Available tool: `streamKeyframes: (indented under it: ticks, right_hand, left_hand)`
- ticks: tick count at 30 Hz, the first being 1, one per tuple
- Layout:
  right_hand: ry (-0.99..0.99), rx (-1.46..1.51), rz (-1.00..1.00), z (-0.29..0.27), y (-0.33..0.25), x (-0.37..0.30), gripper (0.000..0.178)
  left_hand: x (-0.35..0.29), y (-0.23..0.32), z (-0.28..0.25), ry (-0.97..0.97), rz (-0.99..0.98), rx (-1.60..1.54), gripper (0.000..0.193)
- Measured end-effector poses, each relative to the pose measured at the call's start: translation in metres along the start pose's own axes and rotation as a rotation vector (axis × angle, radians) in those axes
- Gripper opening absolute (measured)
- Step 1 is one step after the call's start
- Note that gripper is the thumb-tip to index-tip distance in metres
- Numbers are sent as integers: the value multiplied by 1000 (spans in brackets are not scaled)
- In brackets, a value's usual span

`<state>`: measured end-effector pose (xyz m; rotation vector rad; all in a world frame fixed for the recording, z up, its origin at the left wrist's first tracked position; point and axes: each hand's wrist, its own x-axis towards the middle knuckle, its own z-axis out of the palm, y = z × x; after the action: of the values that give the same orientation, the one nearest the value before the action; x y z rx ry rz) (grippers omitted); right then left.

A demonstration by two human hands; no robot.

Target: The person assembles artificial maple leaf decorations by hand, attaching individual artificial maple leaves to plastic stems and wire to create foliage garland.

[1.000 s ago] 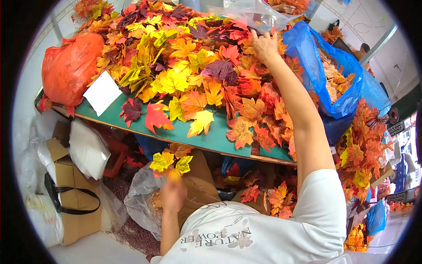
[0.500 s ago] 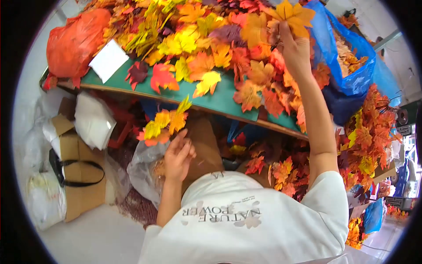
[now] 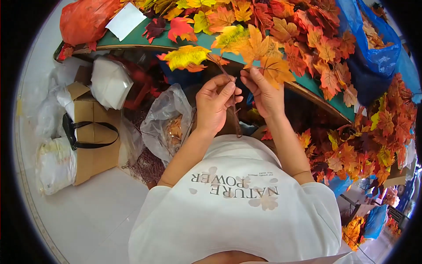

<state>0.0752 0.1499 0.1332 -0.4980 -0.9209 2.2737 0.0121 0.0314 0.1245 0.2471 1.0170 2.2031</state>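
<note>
My left hand [image 3: 215,103] pinches a thin brown stem that carries a yellow leaf with orange edges [image 3: 185,57]. My right hand [image 3: 263,92] holds an orange maple leaf sprig [image 3: 261,48] by its base. The two hands meet in front of my chest, fingertips nearly touching, just below the edge of a green table [image 3: 162,42] heaped with artificial autumn leaves [image 3: 307,35].
A blue plastic bag [image 3: 373,57] of leaves sits at the table's right end, an orange bag [image 3: 85,20] and a white card [image 3: 125,20] at its left. A cardboard box [image 3: 92,136], white bags and a clear bag [image 3: 165,121] stand on the floor at left. More leaf bundles [image 3: 365,145] pile at right.
My right hand came down from the pile on the table with an orange leaf sprig. My left hand rose with the yellow sprig, and both now meet in front of me.
</note>
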Motion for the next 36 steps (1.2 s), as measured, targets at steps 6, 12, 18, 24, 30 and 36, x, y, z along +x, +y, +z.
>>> streamKeyframes:
  ticks: [6, 12, 18, 24, 30, 36]
  right_hand:
    - [45, -53, -15, 1, 10, -12, 22]
    - [-20, -13, 74, -2, 16, -13, 21]
    - [-37, -3, 119, -1, 17, -15, 18]
    - [-9, -56, -18, 0, 26, -16, 20]
    - [-3, -158, -80, -5, 29, -19, 19]
    - [-174, -592, -209, -20, 31, -15, 18]
  left_hand:
    - [-2, -3, 3, 15, 39, 57, 19]
    - [-2, -7, 4, 27, 43, -15, 21]
    - [2, -9, -1, 41, 16, -16, 21]
    - [0, -10, -2, 65, 18, 6, 20]
    - [2, -14, -6, 37, 72, 34, 19]
    - [4, -20, -22, 62, 0, -22, 14]
